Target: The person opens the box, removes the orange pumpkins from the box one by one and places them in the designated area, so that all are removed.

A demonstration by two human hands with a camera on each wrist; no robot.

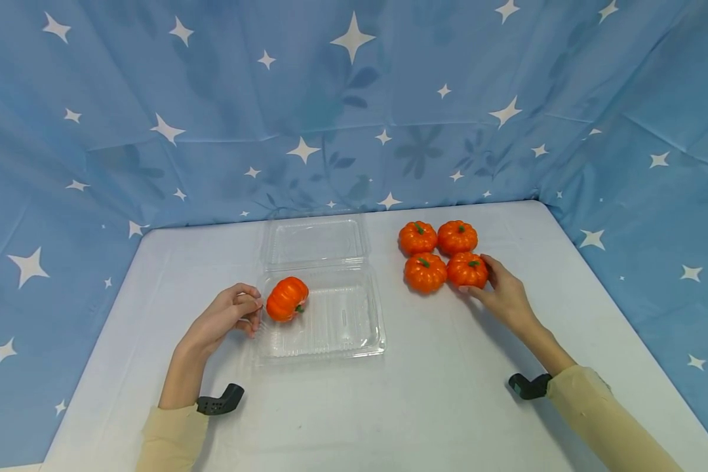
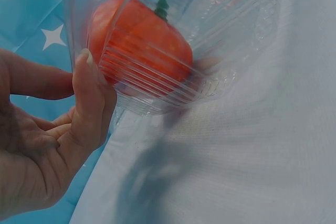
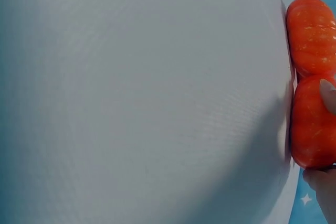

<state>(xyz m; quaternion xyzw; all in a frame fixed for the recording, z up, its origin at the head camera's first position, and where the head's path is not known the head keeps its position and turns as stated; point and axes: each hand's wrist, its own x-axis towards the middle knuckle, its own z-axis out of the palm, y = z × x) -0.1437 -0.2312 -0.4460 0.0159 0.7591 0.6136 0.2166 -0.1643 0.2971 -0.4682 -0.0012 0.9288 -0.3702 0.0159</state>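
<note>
A clear plastic clamshell container (image 1: 342, 314) lies open on the table, its lid (image 1: 315, 240) folded back. My left hand (image 1: 230, 314) pinches the container's left rim between thumb and fingers, and in the left wrist view the fingertips (image 2: 85, 64) press at its wall. Inside, against that left side, a small orange toy pumpkin (image 1: 287, 299) lies tilted on its side, stem toward the lower right. My right hand (image 1: 504, 292) grips another pumpkin (image 1: 467, 269), thumb on its near side and fingers behind it. In the right wrist view that pumpkin (image 3: 312, 129) touches its neighbour (image 3: 311, 35).
More orange pumpkins stand in a tight group at the back right: one at the near left (image 1: 425, 273), two behind (image 1: 417, 237). White cloth covers the table (image 1: 342, 419). A blue star-patterned curtain (image 1: 259, 131) borders the back and sides.
</note>
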